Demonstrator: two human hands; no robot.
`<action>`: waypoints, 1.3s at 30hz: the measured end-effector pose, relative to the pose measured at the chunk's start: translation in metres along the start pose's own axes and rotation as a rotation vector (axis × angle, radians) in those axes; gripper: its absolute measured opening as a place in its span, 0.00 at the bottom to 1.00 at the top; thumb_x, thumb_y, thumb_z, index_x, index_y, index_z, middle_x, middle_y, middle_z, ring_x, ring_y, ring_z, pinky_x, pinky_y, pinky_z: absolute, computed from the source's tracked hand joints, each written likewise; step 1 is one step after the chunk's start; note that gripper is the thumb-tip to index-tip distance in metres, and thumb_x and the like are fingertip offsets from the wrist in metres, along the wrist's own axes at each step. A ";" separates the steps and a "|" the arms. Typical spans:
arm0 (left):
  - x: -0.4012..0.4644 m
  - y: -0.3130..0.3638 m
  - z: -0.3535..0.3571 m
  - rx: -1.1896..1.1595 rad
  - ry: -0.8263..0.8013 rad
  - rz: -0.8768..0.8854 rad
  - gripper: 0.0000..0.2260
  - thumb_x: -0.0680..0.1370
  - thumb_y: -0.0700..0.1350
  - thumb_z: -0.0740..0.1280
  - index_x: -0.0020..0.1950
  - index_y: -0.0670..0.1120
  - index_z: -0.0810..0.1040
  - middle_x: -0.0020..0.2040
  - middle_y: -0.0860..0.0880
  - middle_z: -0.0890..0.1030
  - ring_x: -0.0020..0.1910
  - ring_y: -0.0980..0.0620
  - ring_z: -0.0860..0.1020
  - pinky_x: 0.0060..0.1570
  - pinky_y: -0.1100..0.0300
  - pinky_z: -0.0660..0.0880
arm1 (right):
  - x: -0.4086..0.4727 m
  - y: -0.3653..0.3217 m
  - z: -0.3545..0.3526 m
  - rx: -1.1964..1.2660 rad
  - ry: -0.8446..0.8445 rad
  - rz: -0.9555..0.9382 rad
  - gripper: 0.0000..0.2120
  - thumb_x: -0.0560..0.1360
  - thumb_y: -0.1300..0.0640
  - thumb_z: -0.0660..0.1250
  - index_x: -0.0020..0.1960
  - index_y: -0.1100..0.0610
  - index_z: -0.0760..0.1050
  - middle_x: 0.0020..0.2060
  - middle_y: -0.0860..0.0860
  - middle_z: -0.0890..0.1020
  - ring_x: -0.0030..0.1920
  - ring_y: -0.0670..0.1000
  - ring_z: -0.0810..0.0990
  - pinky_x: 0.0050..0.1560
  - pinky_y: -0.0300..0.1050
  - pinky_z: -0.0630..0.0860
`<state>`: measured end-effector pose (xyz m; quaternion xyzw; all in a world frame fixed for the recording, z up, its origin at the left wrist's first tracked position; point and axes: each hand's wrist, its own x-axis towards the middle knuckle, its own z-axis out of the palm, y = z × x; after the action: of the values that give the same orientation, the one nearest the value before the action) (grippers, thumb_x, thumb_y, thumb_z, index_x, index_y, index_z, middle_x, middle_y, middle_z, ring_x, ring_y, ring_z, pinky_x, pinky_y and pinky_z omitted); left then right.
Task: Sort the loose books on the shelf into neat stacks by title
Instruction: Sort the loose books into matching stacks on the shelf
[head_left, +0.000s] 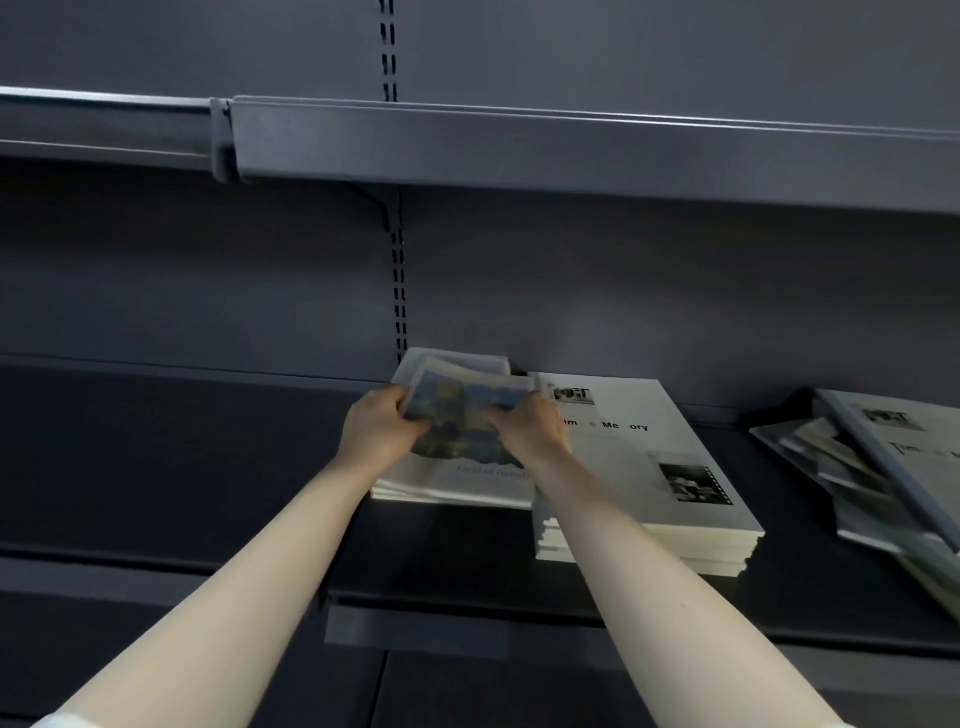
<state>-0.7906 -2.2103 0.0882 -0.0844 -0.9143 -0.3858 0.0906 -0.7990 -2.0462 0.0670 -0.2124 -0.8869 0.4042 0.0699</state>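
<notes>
Two bare forearms are reaching up from the bottom of the frame toward the dark shelf (156, 467). The left hand (376, 428) is gripping the left edge of a blue landscape-cover book (460, 410), fingers curled round it, while the right hand (530, 434) is pinching its right side — the book is lying tilted on top of a low stack of matching books (452, 486). Just beside that stack, on its right and touching it, a taller stack of white "Time & Memory" books (654, 467) is sitting squared. Farther right, well apart, a loose heap of mixed books (862, 467) is sprawling at angles. Above, the grey upper shelf (571, 145) is spanning the slotted back panel (208, 270).
</notes>
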 end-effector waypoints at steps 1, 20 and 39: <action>0.002 -0.001 0.001 0.023 -0.001 0.001 0.10 0.74 0.43 0.69 0.51 0.39 0.79 0.47 0.43 0.80 0.48 0.45 0.78 0.44 0.56 0.70 | 0.001 -0.001 0.000 -0.016 0.004 0.001 0.29 0.74 0.44 0.64 0.64 0.65 0.72 0.58 0.60 0.77 0.56 0.58 0.78 0.42 0.44 0.68; 0.038 -0.014 0.008 0.036 -0.080 -0.075 0.13 0.79 0.44 0.62 0.62 0.41 0.75 0.58 0.41 0.77 0.57 0.42 0.75 0.49 0.57 0.70 | 0.011 -0.026 0.005 -0.136 -0.022 -0.048 0.35 0.80 0.45 0.58 0.75 0.67 0.53 0.71 0.61 0.62 0.70 0.60 0.63 0.66 0.51 0.66; 0.072 -0.016 0.015 0.074 -0.153 -0.124 0.16 0.82 0.45 0.56 0.68 0.40 0.68 0.64 0.40 0.73 0.61 0.42 0.73 0.57 0.54 0.70 | 0.036 -0.037 0.011 -0.142 -0.003 0.002 0.32 0.80 0.45 0.57 0.75 0.66 0.55 0.70 0.60 0.63 0.70 0.60 0.63 0.66 0.51 0.65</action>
<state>-0.8659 -2.2046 0.0835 -0.0535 -0.9356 -0.3490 -0.0004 -0.8470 -2.0596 0.0861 -0.2172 -0.9132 0.3407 0.0529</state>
